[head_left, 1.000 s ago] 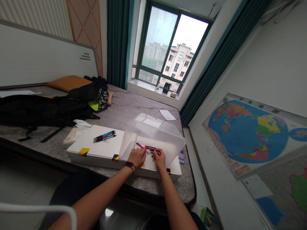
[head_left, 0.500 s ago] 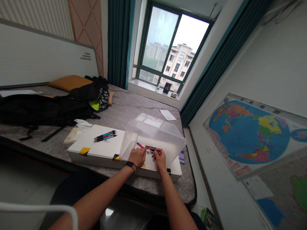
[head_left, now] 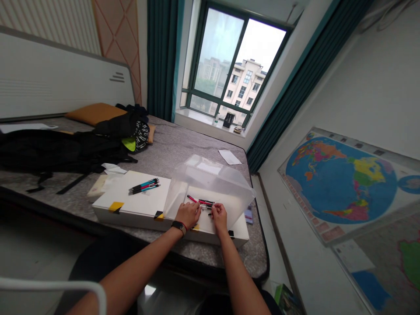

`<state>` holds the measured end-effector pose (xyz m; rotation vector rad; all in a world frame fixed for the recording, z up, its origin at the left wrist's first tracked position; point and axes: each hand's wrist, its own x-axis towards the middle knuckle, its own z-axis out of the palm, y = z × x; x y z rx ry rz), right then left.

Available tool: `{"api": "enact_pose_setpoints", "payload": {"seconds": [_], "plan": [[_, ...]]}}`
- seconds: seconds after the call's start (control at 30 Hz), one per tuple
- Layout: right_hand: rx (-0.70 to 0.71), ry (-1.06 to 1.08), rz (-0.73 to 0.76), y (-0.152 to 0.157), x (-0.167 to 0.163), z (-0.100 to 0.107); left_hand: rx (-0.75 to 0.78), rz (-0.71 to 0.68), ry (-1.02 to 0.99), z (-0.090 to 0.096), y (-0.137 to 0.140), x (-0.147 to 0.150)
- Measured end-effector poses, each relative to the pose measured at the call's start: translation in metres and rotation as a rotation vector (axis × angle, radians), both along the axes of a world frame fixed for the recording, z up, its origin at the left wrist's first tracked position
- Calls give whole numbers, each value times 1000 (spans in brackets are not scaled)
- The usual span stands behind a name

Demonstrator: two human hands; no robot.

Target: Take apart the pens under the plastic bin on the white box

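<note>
My left hand (head_left: 188, 214), with a dark band on its wrist, is closed inside a translucent plastic box (head_left: 239, 192). Its fingertips pinch a small pale pen part (head_left: 204, 208). Facing it, my right hand (head_left: 219, 217) is closed in a pinch at the other side of the small parts, thumb against finger. What lies between its fingertips is small and mostly hidden, apparently a pen part too. Just beyond the fingers lie a red pen barrel (head_left: 192, 198) and a dark and red pen piece (head_left: 206, 202).
Several finished-looking pens (head_left: 144, 187) lie on the white box (head_left: 131, 208) at left. A tissue pack (head_left: 96, 186) stands beside it. Behind are a black backpack (head_left: 65, 148) and an orange cushion (head_left: 98, 113). White paper (head_left: 229, 157) lies near the bed's far edge.
My left fingers have shifted slightly right, nearer my right hand. The right hand stays almost in place, and the boxes and the row of pens have not moved.
</note>
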<state>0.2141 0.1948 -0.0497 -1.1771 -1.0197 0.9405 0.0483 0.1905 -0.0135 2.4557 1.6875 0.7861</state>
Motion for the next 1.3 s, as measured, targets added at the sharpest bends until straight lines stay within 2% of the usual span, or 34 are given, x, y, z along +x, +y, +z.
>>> {"api": "enact_pose_setpoints", "payload": {"seconds": [0.23,0.6,0.93,1.1,1.3], "plan": [[-7,3,56,-2,2,1,-7,0,17,1,0,0],[31,18,-20,-2,-1,6,-13,44,24,2,-1,1],[36,17,31,-6,0,10,-10,33,30,1,-1,1],[23,-68,32,-6,-1,8,7,-5,54,-2,1,0],[11,-227,100,-10,-3,16,8,-139,51,0,0,-4]]}}
